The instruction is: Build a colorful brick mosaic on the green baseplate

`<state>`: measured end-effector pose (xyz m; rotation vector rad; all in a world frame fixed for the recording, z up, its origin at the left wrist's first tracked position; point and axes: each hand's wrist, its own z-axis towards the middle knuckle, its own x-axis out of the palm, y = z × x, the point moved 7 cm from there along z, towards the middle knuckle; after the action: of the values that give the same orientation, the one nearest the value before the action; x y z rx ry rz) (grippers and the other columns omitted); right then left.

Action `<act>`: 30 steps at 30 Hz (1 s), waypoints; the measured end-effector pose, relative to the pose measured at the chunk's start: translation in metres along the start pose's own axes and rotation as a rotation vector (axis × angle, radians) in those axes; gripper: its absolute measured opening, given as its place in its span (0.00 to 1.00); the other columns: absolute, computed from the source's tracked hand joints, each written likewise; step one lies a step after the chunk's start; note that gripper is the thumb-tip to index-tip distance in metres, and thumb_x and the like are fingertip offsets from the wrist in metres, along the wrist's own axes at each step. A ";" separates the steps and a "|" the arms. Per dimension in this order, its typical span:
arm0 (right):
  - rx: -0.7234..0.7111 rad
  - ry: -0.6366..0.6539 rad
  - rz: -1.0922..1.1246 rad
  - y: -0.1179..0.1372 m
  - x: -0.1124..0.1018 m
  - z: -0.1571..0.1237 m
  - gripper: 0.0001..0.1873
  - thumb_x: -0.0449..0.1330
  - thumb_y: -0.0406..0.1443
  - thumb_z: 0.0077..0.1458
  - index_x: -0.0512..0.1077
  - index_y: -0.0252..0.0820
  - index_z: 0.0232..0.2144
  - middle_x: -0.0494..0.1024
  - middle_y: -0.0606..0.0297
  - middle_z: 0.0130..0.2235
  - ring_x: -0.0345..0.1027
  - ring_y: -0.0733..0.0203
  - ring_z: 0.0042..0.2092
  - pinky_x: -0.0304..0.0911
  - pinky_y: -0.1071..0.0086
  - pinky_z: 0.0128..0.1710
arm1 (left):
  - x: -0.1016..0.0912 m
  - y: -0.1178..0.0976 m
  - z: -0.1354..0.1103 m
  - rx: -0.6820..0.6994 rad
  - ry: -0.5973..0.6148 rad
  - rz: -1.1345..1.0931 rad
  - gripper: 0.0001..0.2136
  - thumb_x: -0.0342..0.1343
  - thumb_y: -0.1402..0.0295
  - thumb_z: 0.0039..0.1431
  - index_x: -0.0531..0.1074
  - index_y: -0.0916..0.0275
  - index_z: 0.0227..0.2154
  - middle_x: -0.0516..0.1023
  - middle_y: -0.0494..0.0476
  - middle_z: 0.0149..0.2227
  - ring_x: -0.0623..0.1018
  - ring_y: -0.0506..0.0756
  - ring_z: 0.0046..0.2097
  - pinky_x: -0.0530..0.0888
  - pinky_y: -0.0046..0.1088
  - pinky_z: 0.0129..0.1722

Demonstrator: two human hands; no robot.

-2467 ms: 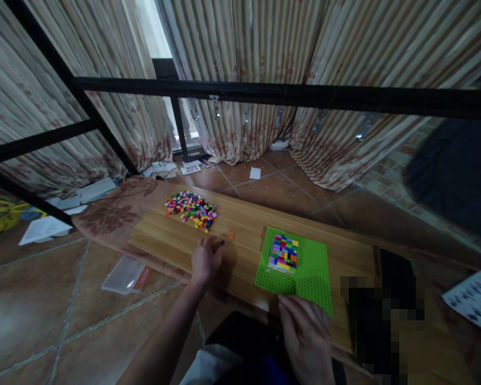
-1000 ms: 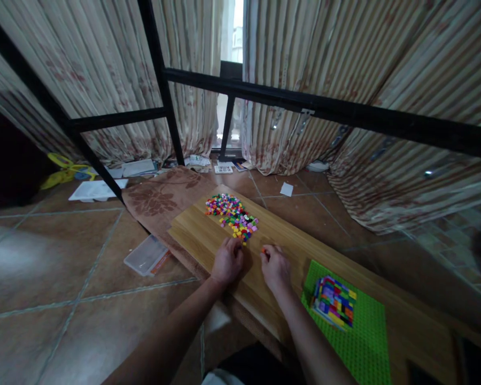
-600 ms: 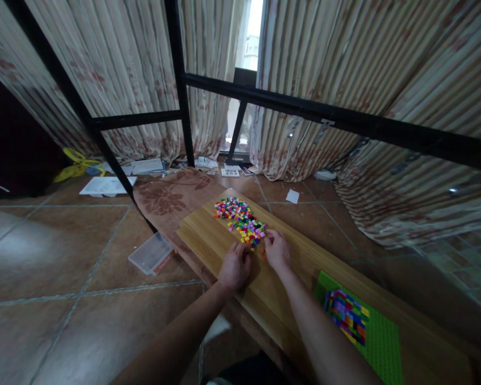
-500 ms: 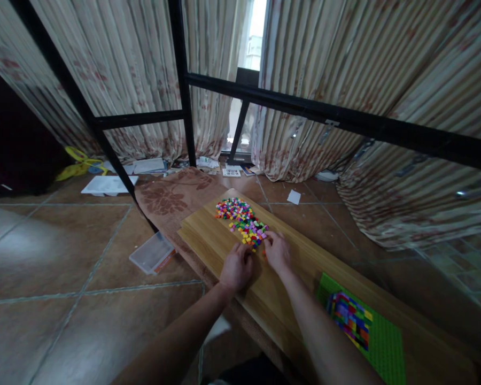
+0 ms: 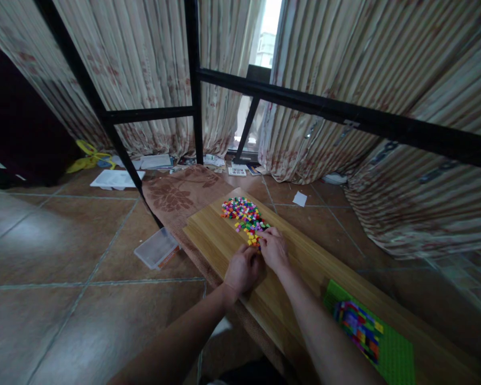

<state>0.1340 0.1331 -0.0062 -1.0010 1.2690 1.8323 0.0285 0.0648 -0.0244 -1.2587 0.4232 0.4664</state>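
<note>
The loose bricks (image 5: 240,208) lie near the left end of the tabletop (image 5: 210,227), spread thin, likely so single pieces stay reachable. The right hand (image 5: 274,248) touches the pile's near side; the left hand (image 5: 241,271) curls just beside. Whether either pinches a brick cannot be told. The green baseplate (image 5: 398,342), bearing joined bricks (image 5: 358,329), lies towards the right end.

- Left hand (image 5: 242,270): fingertips hard to make out; whether they grip a brick cannot be told.
- Right hand (image 5: 273,248): covers part of the pile (image 5: 240,209); its grip is unclear.
- Pile: single bricks too small to count.
- Brick block (image 5: 361,329): blurred.
- Baseplate (image 5: 396,347): partly behind the right forearm, cut off below.
- Card (image 5: 237,171): print too small to read.
</note>
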 end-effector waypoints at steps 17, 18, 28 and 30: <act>0.052 0.096 -0.076 -0.004 0.002 -0.001 0.08 0.60 0.33 0.51 0.78 0.42 0.34 0.72 0.57 0.42 0.64 0.56 0.45 0.58 0.66 0.48 | -0.001 0.000 0.001 -0.005 -0.001 -0.031 0.08 0.50 0.76 0.56 0.72 0.62 0.33 0.72 0.57 0.37 0.74 0.53 0.39 0.72 0.29 0.43; 0.061 0.097 -0.080 -0.004 0.002 -0.001 0.09 0.60 0.32 0.51 0.79 0.42 0.34 0.72 0.57 0.42 0.64 0.56 0.45 0.58 0.66 0.48 | -0.001 0.000 0.001 -0.004 0.000 -0.029 0.08 0.50 0.77 0.56 0.72 0.62 0.33 0.72 0.57 0.37 0.74 0.53 0.39 0.72 0.29 0.43; 0.117 0.007 0.000 0.008 -0.010 -0.009 0.06 0.57 0.31 0.51 0.76 0.40 0.30 0.74 0.53 0.41 0.65 0.51 0.46 0.59 0.63 0.48 | -0.002 0.000 0.002 0.028 -0.027 -0.029 0.08 0.50 0.78 0.54 0.73 0.62 0.32 0.72 0.56 0.36 0.74 0.53 0.39 0.72 0.29 0.43; 0.137 -0.035 0.049 0.013 -0.018 -0.017 0.08 0.55 0.32 0.54 0.74 0.39 0.34 0.75 0.54 0.41 0.67 0.52 0.46 0.60 0.63 0.47 | -0.003 0.000 0.002 0.048 -0.026 -0.023 0.08 0.51 0.78 0.54 0.73 0.62 0.33 0.72 0.56 0.36 0.74 0.53 0.39 0.72 0.28 0.42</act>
<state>0.1351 0.1112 0.0114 -0.8670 1.3885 1.7654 0.0263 0.0665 -0.0219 -1.2087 0.3953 0.4507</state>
